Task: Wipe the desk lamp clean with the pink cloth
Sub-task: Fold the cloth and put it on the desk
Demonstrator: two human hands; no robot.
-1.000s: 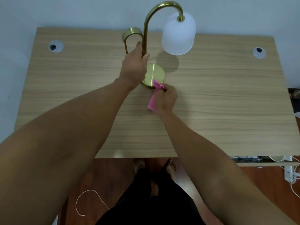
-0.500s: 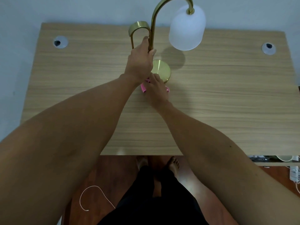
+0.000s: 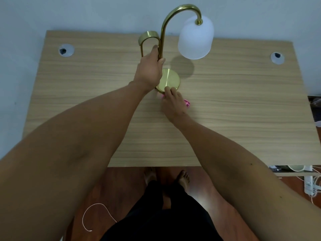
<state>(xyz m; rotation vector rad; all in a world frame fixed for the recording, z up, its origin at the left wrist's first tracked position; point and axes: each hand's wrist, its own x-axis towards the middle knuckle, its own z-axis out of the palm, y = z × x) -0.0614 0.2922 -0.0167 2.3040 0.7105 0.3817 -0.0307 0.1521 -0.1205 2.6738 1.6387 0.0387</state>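
Standing at a wooden desk (image 3: 243, 119), viewed from above. Far left on the desk: a round cable grommet (image 3: 66, 50). Toward centre: left hand (image 3: 149, 70) closing around the brass stem of the desk lamp (image 3: 162, 40), thumb and fingers wrapping the upright tube just above the base, small brass loop handle (image 3: 148, 36) sitting immediately left of the grip. Lamp standing upright near the back edge, stem arching over to the right. Just right of and below the left hand: round brass base (image 3: 171, 80) lying flat on the desk. Right hand (image 3: 173, 103) pressing down at the near rim of the base, fingers half curled, fingertips (image 3: 167, 89) touching the rim. Pink cloth (image 3: 186, 102) lying beneath this hand, bunched under the palm, mostly hidden; a small fold showing at the hand's right edge and a sliver at its left, by the base. Further right: frosted white shade (image 3: 196, 39) hanging from the arch, casting a shadow on the wood. Far right: second grommet (image 3: 277, 57).
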